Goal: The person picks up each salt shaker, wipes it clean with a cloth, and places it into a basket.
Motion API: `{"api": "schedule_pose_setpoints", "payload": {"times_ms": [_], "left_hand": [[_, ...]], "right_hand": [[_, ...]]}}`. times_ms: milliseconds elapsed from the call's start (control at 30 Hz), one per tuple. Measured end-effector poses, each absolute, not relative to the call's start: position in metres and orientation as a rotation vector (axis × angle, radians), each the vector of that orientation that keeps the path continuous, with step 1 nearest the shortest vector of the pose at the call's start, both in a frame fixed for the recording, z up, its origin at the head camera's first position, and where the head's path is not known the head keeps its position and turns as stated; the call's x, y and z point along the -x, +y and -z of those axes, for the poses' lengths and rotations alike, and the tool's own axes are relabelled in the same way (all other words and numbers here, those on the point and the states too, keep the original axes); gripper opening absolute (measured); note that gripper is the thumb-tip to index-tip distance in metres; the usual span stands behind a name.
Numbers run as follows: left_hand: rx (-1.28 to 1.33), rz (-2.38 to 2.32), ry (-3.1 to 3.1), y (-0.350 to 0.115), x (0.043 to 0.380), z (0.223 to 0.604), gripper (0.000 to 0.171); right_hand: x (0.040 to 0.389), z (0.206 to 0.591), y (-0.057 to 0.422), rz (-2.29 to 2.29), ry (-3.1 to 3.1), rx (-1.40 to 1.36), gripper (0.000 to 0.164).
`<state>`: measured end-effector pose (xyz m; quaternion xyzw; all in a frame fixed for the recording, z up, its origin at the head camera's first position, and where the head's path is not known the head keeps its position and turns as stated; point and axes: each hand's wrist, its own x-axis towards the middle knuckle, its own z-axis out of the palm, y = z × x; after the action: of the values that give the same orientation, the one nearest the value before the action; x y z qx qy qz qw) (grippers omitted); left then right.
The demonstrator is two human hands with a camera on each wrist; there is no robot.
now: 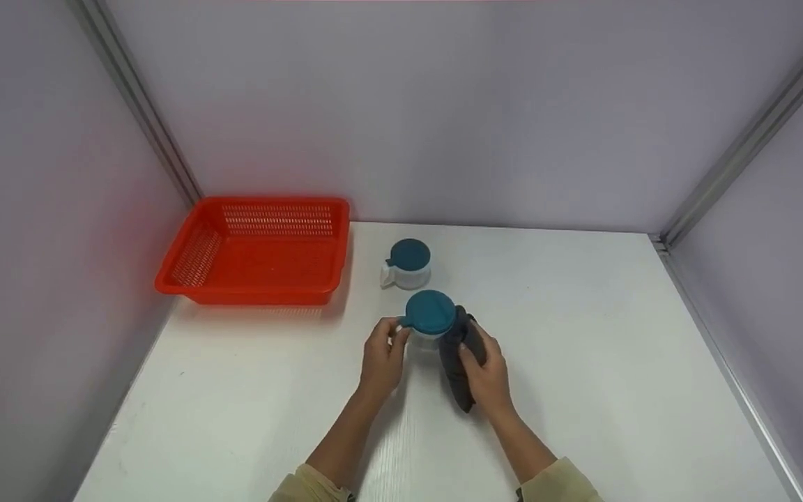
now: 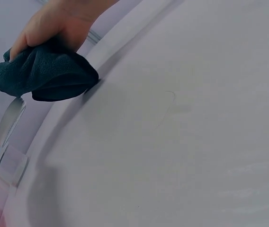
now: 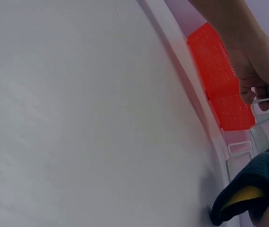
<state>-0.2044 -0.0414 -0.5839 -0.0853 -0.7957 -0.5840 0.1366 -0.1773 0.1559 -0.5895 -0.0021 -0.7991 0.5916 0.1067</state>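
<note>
My left hand [image 1: 382, 355] pinches the handle of a clear jar with a round teal lid [image 1: 430, 312], near the middle of the table. In the right wrist view, the fingers of that hand [image 3: 262, 66] curl round the jar's handle. My right hand [image 1: 488, 373] grips a folded dark cloth [image 1: 454, 366] and holds it against the jar's right side. The cloth [image 2: 49, 73] hangs in soft folds below the fingers in the left wrist view; a yellow patch [image 3: 246, 195] shows in its fold. The jar's lower part is partly hidden by hand and cloth.
A second clear jar with a teal lid [image 1: 410, 256] stands just behind, its handle pointing left. On the left at the back sits a red plastic basket [image 1: 262, 297] with perforated sides. Pale panels [image 1: 415, 111] enclose the white table [image 1: 583, 335] at the back and sides.
</note>
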Motion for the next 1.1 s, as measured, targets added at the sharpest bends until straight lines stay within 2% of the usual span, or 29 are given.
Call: {"api": "schedule_pose_setpoints", "payload": {"times_ms": [233, 600, 867, 1100], "left_hand": [[0.219, 1.637, -2.259, -0.035, 0.204, 0.585, 0.022], [0.206, 1.637, -2.189, -0.031, 0.202, 0.586, 0.023], [0.203, 1.632, -2.200, -0.030, 0.199, 0.586, 0.021], [0.216, 1.651, -2.211, -0.030, 0.198, 0.585, 0.022]], "right_hand": [[0.173, 0.590, 0.148, -1.701, -2.304, -0.040, 0.055], [0.170, 0.590, 0.139, -1.682, -2.281, -0.039, 0.054], [0.151, 0.559, 0.126, -1.656, -2.215, -0.028, 0.052], [0.151, 0.556, 0.127, -1.679, -2.190, 0.016, 0.052]]}}
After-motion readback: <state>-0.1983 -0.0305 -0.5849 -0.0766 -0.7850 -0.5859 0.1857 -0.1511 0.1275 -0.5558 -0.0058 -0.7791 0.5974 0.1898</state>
